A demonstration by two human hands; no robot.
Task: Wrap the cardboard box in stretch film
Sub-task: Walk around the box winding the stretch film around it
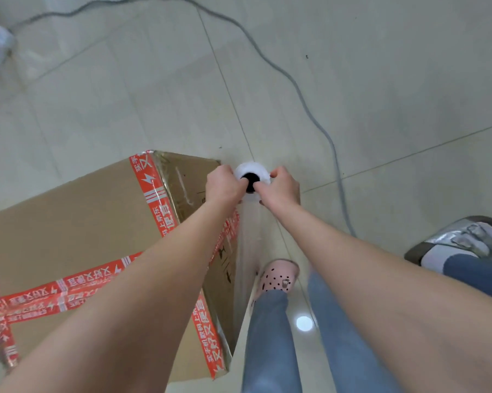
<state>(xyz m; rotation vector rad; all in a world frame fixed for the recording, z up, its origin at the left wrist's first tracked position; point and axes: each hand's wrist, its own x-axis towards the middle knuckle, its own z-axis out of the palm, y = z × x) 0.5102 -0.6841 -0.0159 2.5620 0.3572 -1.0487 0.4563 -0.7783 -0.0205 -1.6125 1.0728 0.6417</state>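
Both forearms stretched forward below the camera. My left hand [223, 184] and right hand [281, 187] gripped the top of the upright stretch film roll [253, 169], fingers curled round its rim, thumbs at the dark core. Just beside the roll, to my left, stood the cardboard box [69, 222], its near corner closest.
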